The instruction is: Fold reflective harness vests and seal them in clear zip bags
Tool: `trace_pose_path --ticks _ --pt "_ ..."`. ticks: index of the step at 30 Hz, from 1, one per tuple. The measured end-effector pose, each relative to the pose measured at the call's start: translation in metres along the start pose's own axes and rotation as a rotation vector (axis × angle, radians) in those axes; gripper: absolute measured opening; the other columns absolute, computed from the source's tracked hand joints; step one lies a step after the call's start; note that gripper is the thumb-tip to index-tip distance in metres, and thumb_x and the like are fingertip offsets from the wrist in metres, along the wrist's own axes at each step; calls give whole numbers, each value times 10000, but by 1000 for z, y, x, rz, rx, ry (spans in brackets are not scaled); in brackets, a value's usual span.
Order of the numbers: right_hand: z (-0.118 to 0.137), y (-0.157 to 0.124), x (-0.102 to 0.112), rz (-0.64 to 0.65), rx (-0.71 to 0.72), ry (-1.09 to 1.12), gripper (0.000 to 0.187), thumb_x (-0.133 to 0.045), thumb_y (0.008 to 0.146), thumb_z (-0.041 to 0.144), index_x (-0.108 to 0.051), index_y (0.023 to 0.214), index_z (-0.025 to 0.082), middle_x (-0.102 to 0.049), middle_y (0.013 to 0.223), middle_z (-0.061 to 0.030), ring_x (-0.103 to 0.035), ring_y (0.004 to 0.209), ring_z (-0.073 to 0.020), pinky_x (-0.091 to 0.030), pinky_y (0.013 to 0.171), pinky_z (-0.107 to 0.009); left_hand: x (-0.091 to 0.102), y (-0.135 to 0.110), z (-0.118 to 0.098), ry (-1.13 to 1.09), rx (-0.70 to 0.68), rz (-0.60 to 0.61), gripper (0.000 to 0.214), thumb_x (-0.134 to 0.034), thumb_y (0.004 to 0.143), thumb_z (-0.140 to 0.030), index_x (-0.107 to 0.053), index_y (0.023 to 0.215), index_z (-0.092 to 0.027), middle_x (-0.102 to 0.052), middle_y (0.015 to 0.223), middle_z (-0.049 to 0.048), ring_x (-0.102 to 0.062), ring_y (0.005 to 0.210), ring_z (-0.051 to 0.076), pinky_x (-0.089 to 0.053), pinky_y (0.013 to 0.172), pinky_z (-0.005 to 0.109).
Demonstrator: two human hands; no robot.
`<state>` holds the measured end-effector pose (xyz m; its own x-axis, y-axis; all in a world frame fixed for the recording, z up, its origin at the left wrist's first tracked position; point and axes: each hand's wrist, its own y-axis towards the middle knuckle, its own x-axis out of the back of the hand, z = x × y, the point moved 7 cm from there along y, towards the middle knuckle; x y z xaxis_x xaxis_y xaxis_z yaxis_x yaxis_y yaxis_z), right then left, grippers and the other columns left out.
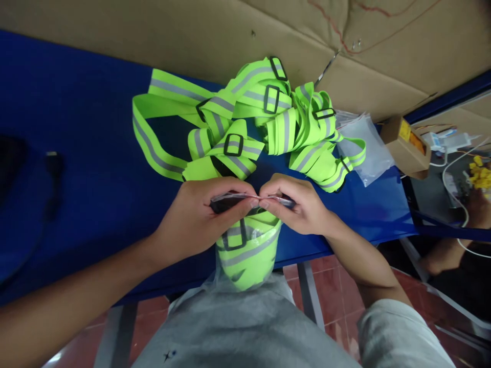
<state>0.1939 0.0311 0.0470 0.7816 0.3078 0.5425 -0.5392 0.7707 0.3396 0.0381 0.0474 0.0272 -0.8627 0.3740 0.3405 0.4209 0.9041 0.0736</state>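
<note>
1. Grey shirt (245,327), nearest the lens at 6 o'clock; the clear bag (230,278) hangs just above it, over the near edge of the blue table (76,163).
2. Your left hand (195,214) and right hand (303,207) meet at the centre, fingertips touching; both are pinched on the bag's mouth, thumbs and forefingers pressing its top strip flat.
3. Folded strap (249,255), neon yellow-green with a grey reflective band and a black buckle (233,239); it sits inside the bag, directly below your hands.
4. Handling, as judged: the film looks thin, light and slippery, so it would crumple or slide under a loose grip; the webbing looks soft and limp, not fragile; the load probably sags to the bottom; take hold along the top strip, towards each end, rather than on the bulging body.
5. Pile of loose straps (261,117), at 12 o'clock from your hands; tangled on the table, several buckles showing.
6. Empty bags (368,148), at 2 o'clock, just beside the pile; a small carton (406,143) lies farther out on the same line.
7. Cardboard sheet (192,30) behind the table; another person's arm (441,255) at 4 o'clock, well apart from your own.
</note>
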Motion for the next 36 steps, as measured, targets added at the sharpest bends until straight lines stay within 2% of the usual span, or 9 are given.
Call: trace_pose_path --ticks 8,12,16,20,25,28,31,34,36 --pt "-25 3 33 -169 -133 190 181 -794 917 341 -749 894 167 -716 797 -5 -607 671 -80 -448 589 -207 13 13 5 -117 40 147 327 -636 977 -543 -841 1064 -303 -833 1078 15 -790 988 234 -635 882 300" --pt "-44 1 41 -199 -251 251 316 -822 870 465 -739 862 160 -623 662 37 -495 578 -63 -374 519 -201 30 18 13 -92 55 84 370 -636 975 -577 -840 1083 -289 -834 1069 -2 -781 1014 242 -618 965 343" --pt "-49 0 41 -270 -257 272 368 -818 857 524 -708 854 172 -543 597 69 -437 525 -57 -348 489 -199 32 22 24 -251 77 50 377 -706 944 -545 -800 1202 -285 -783 1272 3 -715 1214 258 -547 1112 373" --pt "-50 -2 40 -323 -269 384 375 -785 881 549 -689 845 188 -599 637 46 -528 540 -70 -416 523 -204 16 24 25 -501 80 83 754 -910 759 -471 -610 1425 -281 -715 1388 83 -684 1275 301 -589 1045 396" --pt "-45 -4 48 -384 -237 471 422 -714 909 629 -703 872 209 -595 657 39 -517 540 -89 -462 554 -233 3 12 12 -443 70 49 862 -994 617 -357 -524 1333 -256 -737 1265 72 -733 1138 275 -617 928 361" --pt "-36 -7 80 -399 -149 207 427 -571 1008 609 -748 1041 222 -691 832 -11 -626 697 -122 -518 690 -267 43 3 10 -402 100 -190 755 -970 643 -347 -538 1257 -266 -767 1072 6 -757 946 213 -616 837 326" --pt "-44 -22 140 -519 -207 -271 327 -620 1014 446 -722 1218 212 -739 1115 -79 -679 918 -160 -519 816 -290 120 1 6 -235 -3 -467 485 -839 769 -443 -621 1139 -217 -773 1034 16 -749 937 215 -599 814 361" --pt "-79 -46 194 -567 -537 -689 310 -610 1012 310 -706 1268 164 -702 1278 -153 -673 974 -162 -495 831 -280 179 18 6 53 -138 -485 468 -665 859 -586 -664 1094 -181 -775 1089 66 -706 1175 294 -540 889 480" --pt "-101 -64 212 -582 -691 -808 350 -564 1022 265 -682 1318 121 -652 1352 -215 -653 1095 -202 -461 939 -329 198 34 13 219 -197 -442 470 -560 876 -647 -671 1086 -241 -783 1064 65 -633 1329 307 -467 912 529"
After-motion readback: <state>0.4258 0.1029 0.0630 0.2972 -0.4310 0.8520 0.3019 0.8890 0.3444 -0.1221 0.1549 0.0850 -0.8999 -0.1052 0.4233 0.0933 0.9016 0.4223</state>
